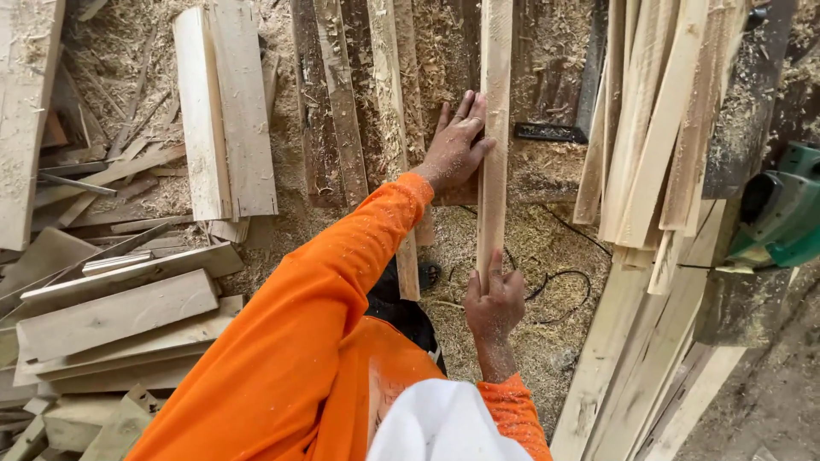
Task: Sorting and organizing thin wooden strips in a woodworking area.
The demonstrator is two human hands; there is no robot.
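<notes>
Here both hands (457, 147) (494, 300) steady a pale slat (494, 102) over seemingly sawdust-strewn floor (538, 248).

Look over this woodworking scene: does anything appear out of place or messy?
Yes. Sawdust blankets the floor, and a black cable lies half buried in it below the wooden strip held by the left hand and right hand.

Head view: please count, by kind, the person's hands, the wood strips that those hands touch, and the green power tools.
Hands: 2, the left hand and the right hand
Wood strip touched by both hands: 1
Green power tool: 1
Total: 4
</notes>
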